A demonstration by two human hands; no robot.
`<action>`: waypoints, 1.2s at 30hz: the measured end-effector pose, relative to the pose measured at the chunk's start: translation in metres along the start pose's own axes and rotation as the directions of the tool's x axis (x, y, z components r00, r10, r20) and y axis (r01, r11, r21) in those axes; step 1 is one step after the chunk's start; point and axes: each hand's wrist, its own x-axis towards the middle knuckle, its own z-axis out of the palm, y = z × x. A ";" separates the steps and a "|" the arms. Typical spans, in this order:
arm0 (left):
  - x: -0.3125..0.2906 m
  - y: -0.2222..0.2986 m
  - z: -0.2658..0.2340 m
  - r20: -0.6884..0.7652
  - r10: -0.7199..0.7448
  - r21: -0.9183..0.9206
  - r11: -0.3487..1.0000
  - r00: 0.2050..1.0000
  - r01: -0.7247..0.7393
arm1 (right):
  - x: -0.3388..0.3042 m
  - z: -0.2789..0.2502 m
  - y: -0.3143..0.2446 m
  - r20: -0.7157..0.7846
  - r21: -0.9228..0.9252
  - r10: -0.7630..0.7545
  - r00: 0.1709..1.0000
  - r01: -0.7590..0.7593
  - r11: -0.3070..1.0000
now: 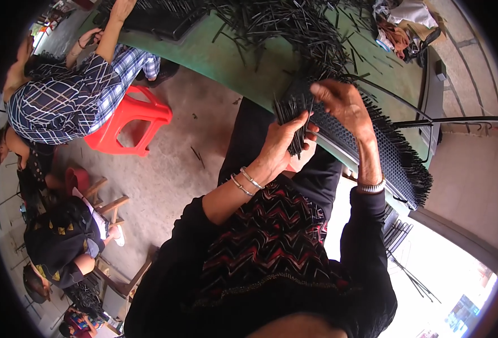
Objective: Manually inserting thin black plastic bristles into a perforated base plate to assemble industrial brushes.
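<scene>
My left hand (pixel 280 138) is closed around a bundle of thin black strips (pixel 293 110). Their ends stick out above and below my fingers. My right hand (pixel 346 110) is raised just right of the bundle, over the near edge of a long black perforated board (pixel 367 146). Its fingers are bent and apart, slightly blurred, and no strip shows between them. Along its far side the board carries a dense row of black bristle-like strips (pixel 412 163). It slants down to the right along the edge of the green table (pixel 215 53).
Loose black strips (pixel 271 22) are heaped on the table, beside a dark tray (pixel 170 22). Crumpled wrappings (pixel 409 25) lie at the far right. A thin black metal rod (pixel 457 119) crosses near the board. At left, a person in plaid sits by a red stool (pixel 133 121); others sit beyond.
</scene>
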 end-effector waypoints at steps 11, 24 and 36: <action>-0.008 0.002 0.008 0.063 -0.017 0.202 0.979 0.998 0.004 | -0.021 0.000 0.014 0.197 0.400 0.172 0.965 -0.239 0.885; 0.009 -0.003 0.003 -0.106 0.011 0.042 0.999 0.994 -0.007 | -0.027 -0.019 0.000 0.005 0.347 0.184 0.983 -0.174 0.922; 0.004 -0.011 0.008 0.024 -0.219 -0.113 0.969 0.976 0.220 | 0.008 0.012 0.016 -0.489 -0.094 -0.068 0.870 0.025 0.995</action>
